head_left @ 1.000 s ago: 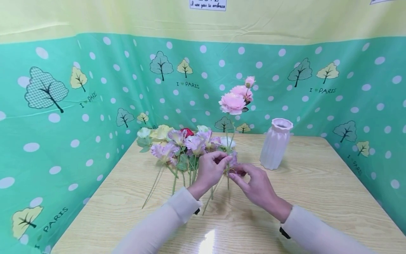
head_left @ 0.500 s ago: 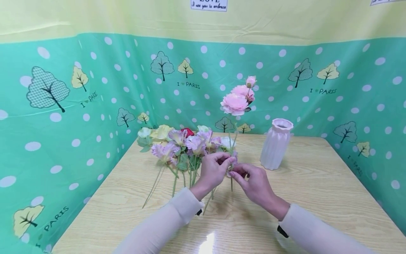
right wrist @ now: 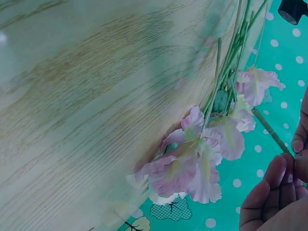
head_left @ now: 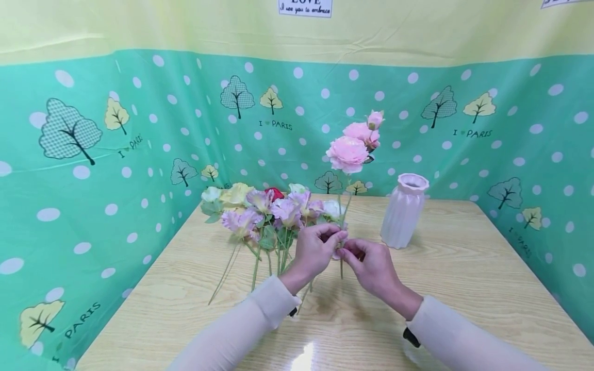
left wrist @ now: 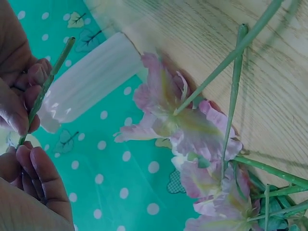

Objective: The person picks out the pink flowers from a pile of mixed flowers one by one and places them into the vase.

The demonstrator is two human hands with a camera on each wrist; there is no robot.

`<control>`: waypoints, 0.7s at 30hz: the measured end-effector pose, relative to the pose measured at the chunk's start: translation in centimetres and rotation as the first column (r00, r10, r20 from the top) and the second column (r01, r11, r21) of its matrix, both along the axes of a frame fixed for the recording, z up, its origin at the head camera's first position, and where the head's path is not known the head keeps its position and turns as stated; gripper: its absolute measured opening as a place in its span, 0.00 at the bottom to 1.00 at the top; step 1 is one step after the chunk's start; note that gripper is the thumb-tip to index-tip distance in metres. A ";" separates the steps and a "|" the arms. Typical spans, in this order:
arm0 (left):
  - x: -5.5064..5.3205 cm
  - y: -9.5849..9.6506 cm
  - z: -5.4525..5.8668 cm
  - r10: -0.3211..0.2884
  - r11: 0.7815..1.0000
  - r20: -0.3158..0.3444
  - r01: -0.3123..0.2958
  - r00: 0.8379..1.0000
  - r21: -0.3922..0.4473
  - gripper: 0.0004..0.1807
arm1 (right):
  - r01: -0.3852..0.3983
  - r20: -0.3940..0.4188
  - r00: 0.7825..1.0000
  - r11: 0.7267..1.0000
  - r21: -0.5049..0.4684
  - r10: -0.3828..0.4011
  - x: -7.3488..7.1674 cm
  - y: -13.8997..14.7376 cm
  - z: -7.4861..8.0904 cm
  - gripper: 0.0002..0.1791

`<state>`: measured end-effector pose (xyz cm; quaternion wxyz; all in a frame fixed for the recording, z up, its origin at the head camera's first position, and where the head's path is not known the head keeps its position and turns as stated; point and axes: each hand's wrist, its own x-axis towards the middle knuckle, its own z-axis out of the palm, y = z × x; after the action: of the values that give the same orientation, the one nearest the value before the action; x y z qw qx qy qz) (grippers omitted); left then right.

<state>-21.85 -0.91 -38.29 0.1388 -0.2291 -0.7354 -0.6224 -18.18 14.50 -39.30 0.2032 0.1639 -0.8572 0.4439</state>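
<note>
A pink artificial peony (head_left: 349, 153) with several blooms and a bud stands upright above both hands. My left hand (head_left: 315, 251) pinches its green stem between thumb and fingers. Just below and to the right, my right hand (head_left: 374, 267) pinches the same stem lower down. In the left wrist view the stem (left wrist: 48, 86) runs through both hands, its cut end sticking out past the fingers. The right wrist view shows the stem end (right wrist: 270, 130) too. Beside the left hand lies a heap of artificial flowers, with lilac blooms (head_left: 285, 211) at its front.
A white ribbed vase (head_left: 403, 211) stands upright to the right of the hands. Yellow (head_left: 236, 193), red (head_left: 275, 194) and white flowers (head_left: 333, 208) lie in the heap, stems towards the person. Green dotted cloth (head_left: 297, 118) hangs round the wooden table (head_left: 445, 288).
The peony and the left hand have shifted slightly to the right. The right hand has barely moved and keeps to the lower stem. The vase and the heap have stayed put.
</note>
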 end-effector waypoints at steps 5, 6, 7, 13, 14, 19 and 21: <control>-0.1 0.0 0.1 0.010 0.997 -0.047 -0.013 0.999 -0.074 0.04 | 0.006 0.009 1.000 1.000 -0.014 -0.006 0.0 0.0 0.2 0.03; -0.1 0.0 0.1 0.010 0.997 -0.054 -0.014 0.999 -0.081 0.04 | 0.010 0.007 1.000 1.000 -0.013 -0.010 0.0 0.0 0.2 0.03; -0.1 0.0 0.1 0.010 0.996 -0.058 -0.015 0.998 -0.087 0.04 | 0.013 0.004 1.000 1.000 -0.014 -0.013 0.0 0.0 0.2 0.03; -0.1 -0.1 0.2 0.010 0.992 -0.090 -0.021 0.996 -0.125 0.06 | 0.026 0.018 0.999 1.000 -0.010 -0.026 0.2 0.0 0.4 0.02; 0.0 -0.2 0.2 0.009 0.991 -0.096 -0.022 0.995 -0.132 0.07 | 0.031 0.026 0.999 0.999 -0.009 -0.030 0.2 0.0 0.4 0.02; 0.0 -0.4 0.0 0.007 0.987 -0.124 -0.027 0.992 -0.156 0.10 | 0.062 0.043 0.997 0.998 0.010 -0.063 0.2 0.2 0.7 0.02; 0.0 -0.6 -0.1 0.004 0.987 -0.127 -0.024 0.992 -0.157 0.12 | 0.070 0.042 0.997 0.997 0.018 -0.071 0.1 0.3 0.8 0.02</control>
<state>-21.89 -1.47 -38.40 0.1706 -0.2732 -0.7738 -0.5454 -18.04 14.77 -38.49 0.1989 0.1259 -0.8703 0.4325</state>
